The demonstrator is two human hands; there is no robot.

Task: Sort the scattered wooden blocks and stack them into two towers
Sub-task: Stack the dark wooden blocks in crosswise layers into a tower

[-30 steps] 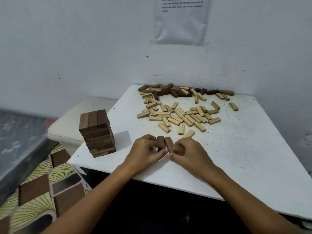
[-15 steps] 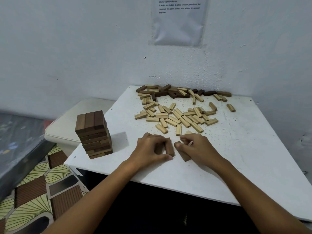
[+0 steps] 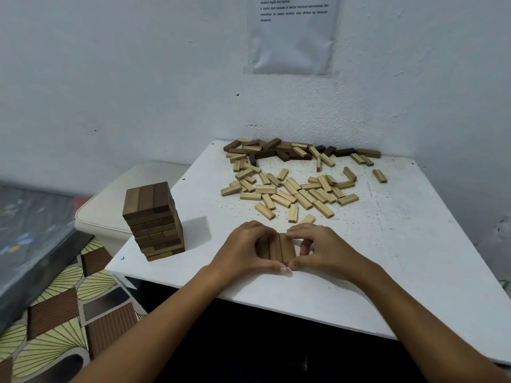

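Note:
Three dark wooden blocks (image 3: 278, 248) lie side by side on the white table (image 3: 414, 244) near its front edge. My left hand (image 3: 243, 251) curls round their left side and my right hand (image 3: 326, 250) curls round their right side, thumbs nearly meeting in front. A tower of dark blocks (image 3: 153, 219) stands at the table's left front corner. Several light blocks (image 3: 293, 193) lie scattered mid-table. Several dark blocks (image 3: 279, 152) mixed with light ones lie along the wall.
A white wall with a taped paper sheet (image 3: 294, 34) runs behind the table. A cream cushioned stool (image 3: 110, 211) sits left of the table, beside a patterned floor mat (image 3: 63, 313).
Both hands have pushed the dark blocks together. The loose, angled right-hand block now lies flush against the other two, forming a neat row.

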